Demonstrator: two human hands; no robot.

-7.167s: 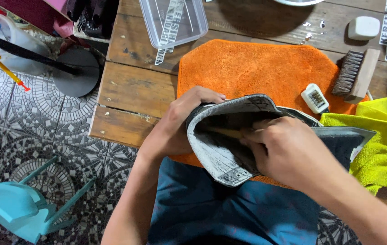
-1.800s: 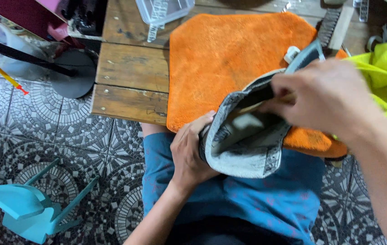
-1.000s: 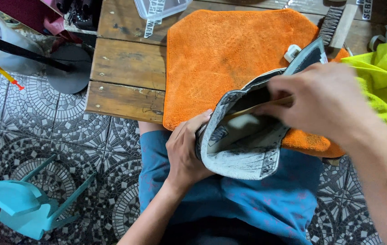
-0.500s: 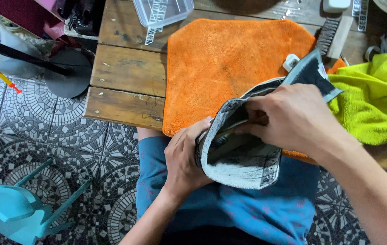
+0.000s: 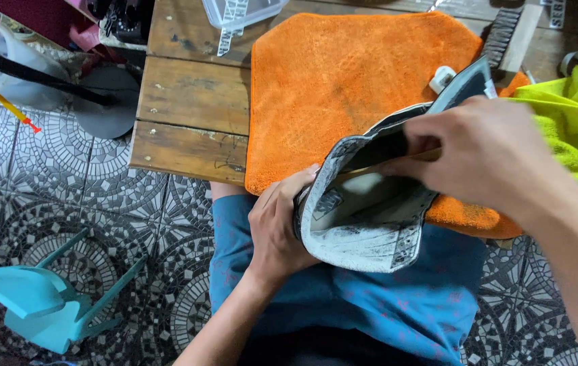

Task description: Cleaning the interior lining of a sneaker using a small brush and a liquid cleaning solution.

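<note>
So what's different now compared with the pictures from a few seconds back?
The shoe was lifted off the orange towel toward the lap and tipped sole-out; the right hand shifted up to its opening, working a thin stick inside. The left hand keeps gripping the shoe. Towel, yellow cloth and brush stayed put.

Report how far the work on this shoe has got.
Done: nothing clearly finished; the grey shoe looks grimy along its edge. In hand: left hand steadies the shoe over the lap; right hand works a thin stick inside its opening. Left: the brush on the table lies untouched beside the orange towel.
</note>
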